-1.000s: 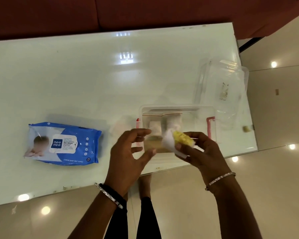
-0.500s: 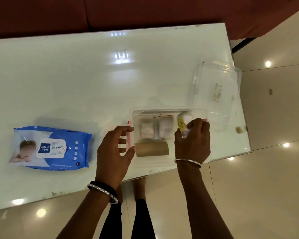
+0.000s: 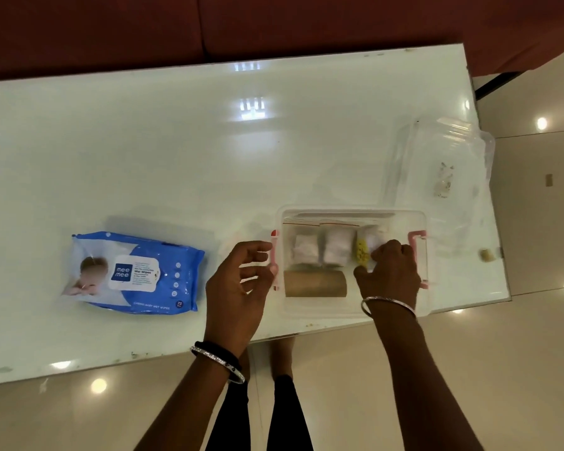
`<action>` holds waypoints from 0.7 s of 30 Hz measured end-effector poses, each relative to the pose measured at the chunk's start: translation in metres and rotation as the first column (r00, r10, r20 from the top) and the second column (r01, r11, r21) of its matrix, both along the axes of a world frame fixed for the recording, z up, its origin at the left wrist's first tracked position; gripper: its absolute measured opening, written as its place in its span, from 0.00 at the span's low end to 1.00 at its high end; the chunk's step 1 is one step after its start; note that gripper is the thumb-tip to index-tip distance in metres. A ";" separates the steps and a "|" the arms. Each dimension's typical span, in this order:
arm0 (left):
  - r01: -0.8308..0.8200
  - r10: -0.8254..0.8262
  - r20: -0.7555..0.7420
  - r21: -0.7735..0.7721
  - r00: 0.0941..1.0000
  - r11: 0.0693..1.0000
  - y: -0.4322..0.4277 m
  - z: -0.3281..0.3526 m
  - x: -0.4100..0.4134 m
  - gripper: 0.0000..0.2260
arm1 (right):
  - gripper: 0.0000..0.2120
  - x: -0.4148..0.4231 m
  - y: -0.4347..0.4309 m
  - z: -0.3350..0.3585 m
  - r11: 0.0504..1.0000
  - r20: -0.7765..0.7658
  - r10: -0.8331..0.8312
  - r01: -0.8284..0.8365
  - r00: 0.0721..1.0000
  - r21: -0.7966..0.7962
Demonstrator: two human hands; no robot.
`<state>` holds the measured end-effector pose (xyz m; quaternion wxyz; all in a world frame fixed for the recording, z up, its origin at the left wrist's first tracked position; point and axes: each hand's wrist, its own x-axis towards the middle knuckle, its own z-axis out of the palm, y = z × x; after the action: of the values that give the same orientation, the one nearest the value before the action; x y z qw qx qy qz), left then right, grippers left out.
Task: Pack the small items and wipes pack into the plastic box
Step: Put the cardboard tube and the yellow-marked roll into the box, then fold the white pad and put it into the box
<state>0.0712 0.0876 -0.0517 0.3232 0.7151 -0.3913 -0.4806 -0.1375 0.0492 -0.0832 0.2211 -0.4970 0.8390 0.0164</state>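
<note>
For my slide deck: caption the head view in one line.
Right hand sets a yellow-printed packet into the clear plastic box; the blue wet wipes pack waits on the table.

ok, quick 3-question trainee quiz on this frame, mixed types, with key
1. True or false: the wipes pack is already inside the plastic box.
2. Which hand is over the box at the yellow-and-white item? A) left hand B) right hand C) neither
3. Fill in: the brown item lying at the box's near side is a cardboard ____.

Key
1. False. It lies on the table, left of the box.
2. B. The right hand is there; the left hand is at the box's left end, fingers open.
3. tube.
</note>
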 end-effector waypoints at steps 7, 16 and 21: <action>-0.284 0.255 0.263 0.077 0.930 0.956 0.002 -0.019 0.043 0.05 | 0.06 0.033 0.011 0.044 0.924 0.140 0.087 -0.027 0.986 -0.382; 0.226 -0.258 0.360 0.130 0.896 0.965 -0.038 -0.046 0.069 0.19 | 0.05 0.091 0.021 0.049 0.882 0.317 0.329 -0.170 0.889 -0.439; 0.499 -0.573 0.424 0.282 0.702 0.820 -0.058 -0.058 0.066 0.25 | 0.02 0.101 0.021 0.049 0.865 0.350 0.397 -0.219 0.849 -0.451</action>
<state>0.1375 0.0293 -0.1096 0.0059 0.6890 -0.6151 -0.3834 -0.0366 0.0697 -0.0340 0.2904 -0.6529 0.6616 -0.2273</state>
